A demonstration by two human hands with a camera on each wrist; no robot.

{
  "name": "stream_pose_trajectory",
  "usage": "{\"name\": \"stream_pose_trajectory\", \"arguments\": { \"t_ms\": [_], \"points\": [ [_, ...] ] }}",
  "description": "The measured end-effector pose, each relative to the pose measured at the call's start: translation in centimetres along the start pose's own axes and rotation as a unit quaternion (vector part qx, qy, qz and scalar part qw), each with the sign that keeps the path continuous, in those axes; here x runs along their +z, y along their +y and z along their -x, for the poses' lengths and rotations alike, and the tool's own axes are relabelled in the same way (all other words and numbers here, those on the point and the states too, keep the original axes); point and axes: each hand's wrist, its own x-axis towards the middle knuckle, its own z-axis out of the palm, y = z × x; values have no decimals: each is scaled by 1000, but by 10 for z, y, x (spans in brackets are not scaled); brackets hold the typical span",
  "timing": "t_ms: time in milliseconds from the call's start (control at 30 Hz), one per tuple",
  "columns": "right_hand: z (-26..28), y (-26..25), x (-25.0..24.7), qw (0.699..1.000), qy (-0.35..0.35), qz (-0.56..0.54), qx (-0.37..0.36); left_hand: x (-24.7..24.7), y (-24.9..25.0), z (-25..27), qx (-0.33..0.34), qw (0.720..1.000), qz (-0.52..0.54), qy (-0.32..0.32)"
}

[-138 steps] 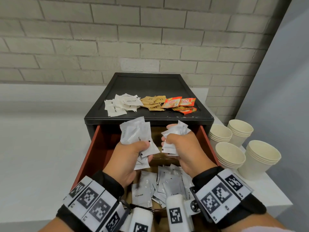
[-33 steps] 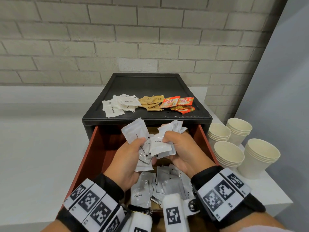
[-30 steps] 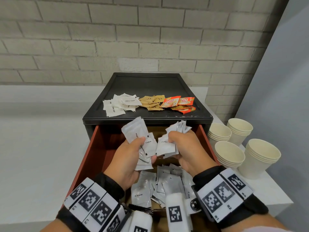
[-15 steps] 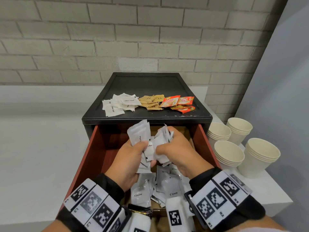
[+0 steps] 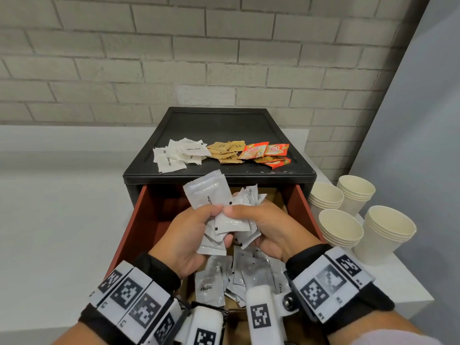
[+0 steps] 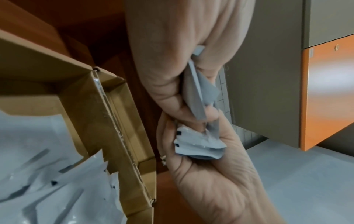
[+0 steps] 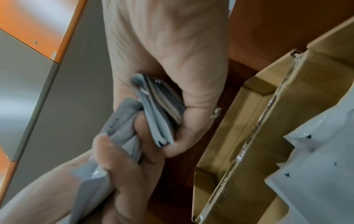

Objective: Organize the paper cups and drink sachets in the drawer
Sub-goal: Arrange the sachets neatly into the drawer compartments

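Note:
Both hands meet above the open red drawer [image 5: 129, 235]. My left hand [image 5: 214, 217] grips a fan of white coffee sachets [image 5: 207, 192], thumb on top. Touching it, my right hand [image 5: 251, 220] holds a second crumpled bunch of white sachets [image 5: 249, 197] and pinches one sachet [image 5: 231, 224] between the hands. The left wrist view shows creased sachets [image 6: 199, 145] squeezed between both hands. More white cream sachets [image 5: 211, 282] lie in a cardboard box [image 6: 107, 106] inside the drawer. Stacks of paper cups [image 5: 341, 225] stand on the counter to the right.
On the black cabinet top [image 5: 224, 125] lie white sugar sachets [image 5: 179, 155], brown sachets [image 5: 226, 153] and orange coffee-mix sachets [image 5: 266, 153]. A brick wall stands behind. A grey wall closes in on the right past the cups. White counter [image 5: 62, 220] spreads left.
My hands, held apart with a bunch each, have come together. The right hand's bunch now presses against the left hand's sachets, slightly lower over the drawer.

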Motion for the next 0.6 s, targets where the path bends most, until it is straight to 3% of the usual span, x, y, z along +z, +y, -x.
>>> {"name": "stream_pose_trajectory", "arguments": {
  "t_ms": [167, 400, 500, 600],
  "points": [
    [0, 1, 2, 1000, -3, 7, -9, 1, 1, 2, -12, 1000, -9, 2],
    [-8, -2, -6, 988, 134, 30, -76, -7, 1, -4, -31, 998, -14, 60],
    [-11, -7, -13, 973, 196, 33, -117, -7, 0, -3, -50, 997, -37, 39],
    [-6, -12, -18, 955, 212, 81, -189, -7, 0, -2, -77, 994, -77, -9]
  ]
}}
